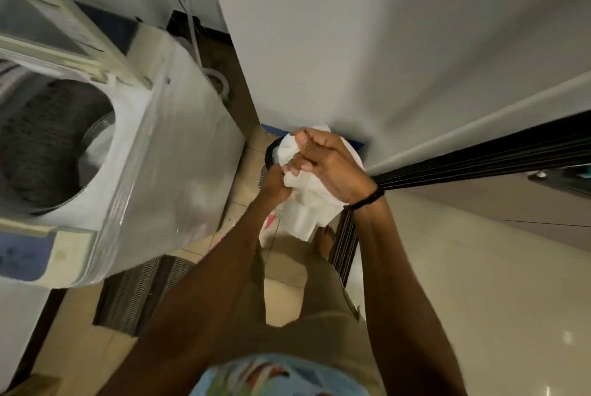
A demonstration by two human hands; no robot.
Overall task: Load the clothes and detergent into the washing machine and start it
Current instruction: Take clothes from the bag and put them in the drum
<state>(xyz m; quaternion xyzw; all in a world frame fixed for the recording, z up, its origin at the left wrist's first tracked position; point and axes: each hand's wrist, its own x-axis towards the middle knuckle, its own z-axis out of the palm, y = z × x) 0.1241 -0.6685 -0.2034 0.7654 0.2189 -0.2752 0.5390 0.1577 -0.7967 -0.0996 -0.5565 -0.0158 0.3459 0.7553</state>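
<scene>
Beside the washing machine (166, 152), off its right side and lower than its open top, I had both grips closed on a white garment (307, 207): the right grip (329, 168) with fingers curled tight over the bunched upper end, the left grip (275, 183) clutching the cloth from beneath, its fingers mostly hidden. The garment hung over a dark-rimmed basket (270, 149) on the floor near the machine's right side. Its long axis ran from the wad in my grips down towards the floor, the loose end pointing downward. The drum (48, 146) gaped under the raised lid (48, 31); something pale showed inside, though I could not tell what. To do this lift well, I judged, the whole length should be gathered clear of the basket rim before being swung over the machine's edge, then dropped loosely into the drum rather than as a tight ball
</scene>
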